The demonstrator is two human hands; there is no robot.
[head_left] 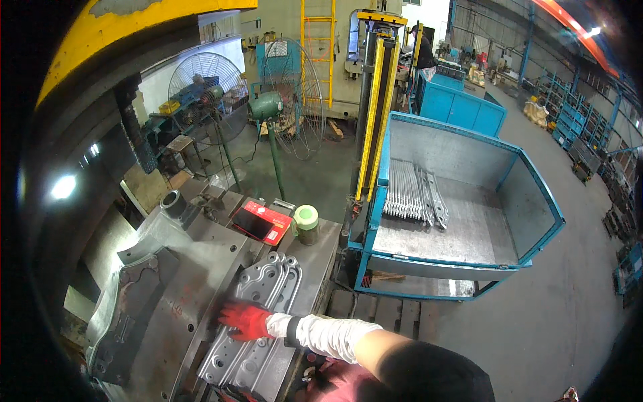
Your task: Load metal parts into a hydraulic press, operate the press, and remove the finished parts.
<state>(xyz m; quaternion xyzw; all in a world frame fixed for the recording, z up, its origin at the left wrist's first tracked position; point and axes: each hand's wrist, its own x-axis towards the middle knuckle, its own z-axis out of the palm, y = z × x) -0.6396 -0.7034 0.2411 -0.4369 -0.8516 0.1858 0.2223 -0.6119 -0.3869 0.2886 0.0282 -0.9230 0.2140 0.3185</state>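
My right hand (245, 321), in a red glove with a white sleeve behind it, reaches in from the lower right. It lies over long grey stamped metal plates (284, 298) with holes, its fingers stretched toward their left edge and a little blurred. These plates lie side by side on the steel press bed. At the lower edge a scrap of red and dark glove (231, 394), apparently my left hand, shows by the near end of the plates. Its fingers cannot be made out.
Left of the plates is a heavy steel die (201, 268). A phone (253, 224) on a red box (276, 231) and a green-lidded jar (307, 226) stand beyond. A blue-framed bin (462, 258) at right holds several stacked metal plates (408, 191). Two large fans (266, 106) stand behind.
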